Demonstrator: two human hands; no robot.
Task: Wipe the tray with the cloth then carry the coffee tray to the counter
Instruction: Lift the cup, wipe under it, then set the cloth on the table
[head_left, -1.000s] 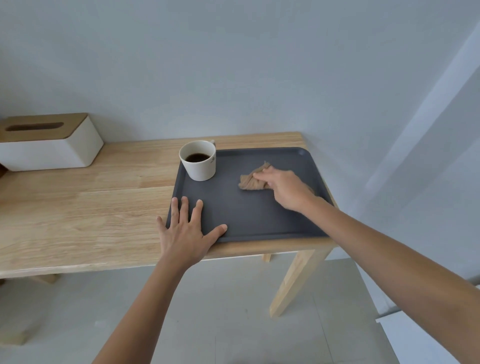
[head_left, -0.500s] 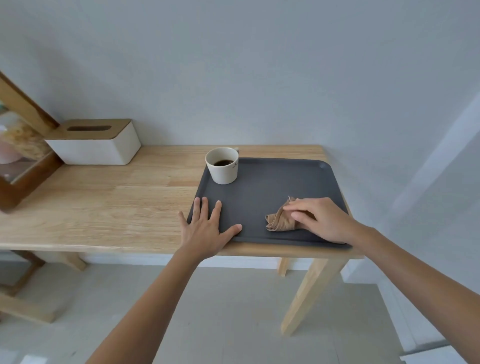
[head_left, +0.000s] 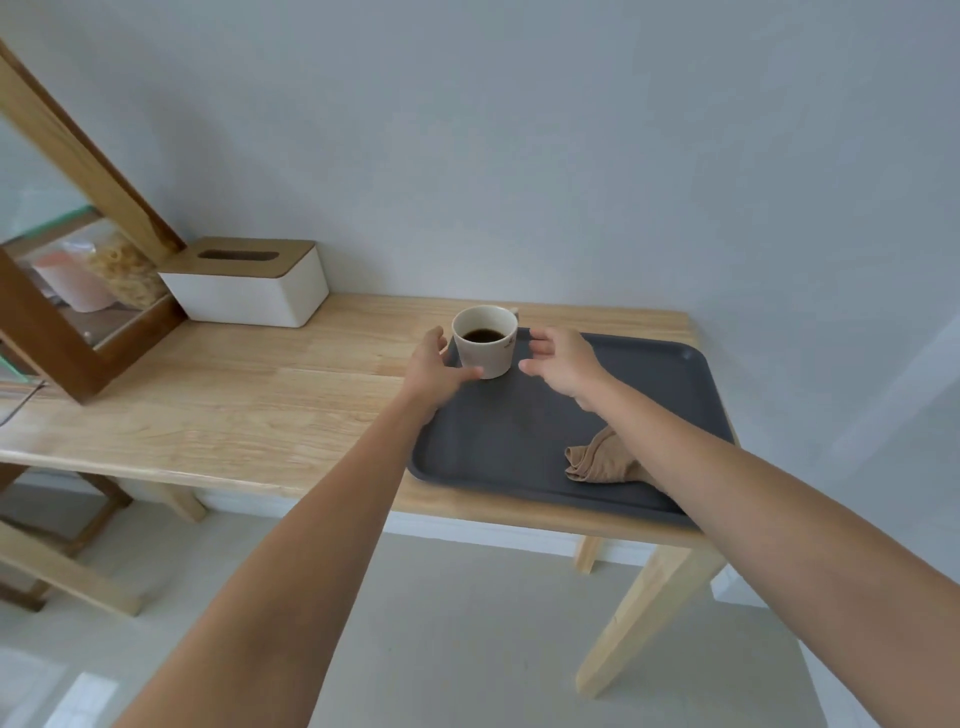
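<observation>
Left hand (head_left: 434, 366): open, thumb touching the base of the coffee cup (head_left: 485, 340), likely to steady it.
Right hand (head_left: 561, 364): open and empty, spread just beside the cup's other side.
Cloth (head_left: 602, 460): crumpled on the tray's near right, let go.
Tray (head_left: 498, 436): dark, on the wooden table (head_left: 234, 405)'s right end, cup in its far left corner.

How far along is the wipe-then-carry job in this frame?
Wiping looks over: the cloth lies loose on the tray, touched by neither hand. In hand: the left hand and right hand flank the coffee cup, open. Left: carrying the tray, which sits on the table.
</observation>
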